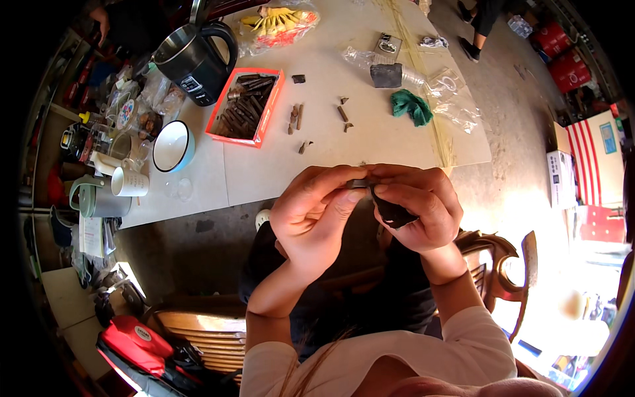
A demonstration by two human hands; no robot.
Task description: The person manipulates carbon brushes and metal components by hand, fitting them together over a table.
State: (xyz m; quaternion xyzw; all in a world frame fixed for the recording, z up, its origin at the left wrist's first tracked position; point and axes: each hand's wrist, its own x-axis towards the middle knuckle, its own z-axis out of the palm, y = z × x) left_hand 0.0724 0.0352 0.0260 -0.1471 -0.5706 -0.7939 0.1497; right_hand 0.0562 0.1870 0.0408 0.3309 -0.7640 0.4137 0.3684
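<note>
My left hand (312,208) is closed, thumb and fingers pinching a small dark metal piece (358,183) just past the table's near edge. Meeting it fingertip to fingertip, my right hand (423,205) is closed around a black piece (395,216) whose kind I cannot make out. Fingers hide most of both pieces. Beyond my hands, an orange-rimmed box (266,126) holds many brown and dark metal rods (246,109). Several short rusty rods (299,116) and small bits (343,114) lie loose on the white table (264,169).
A black kettle (188,63), a white bowl (173,147) and a white mug (129,182) stand at left. Bagged bananas (278,23) lie far back. Right of centre are a dark block (385,75) and a green cloth (411,107). A wooden chair (205,337) is below.
</note>
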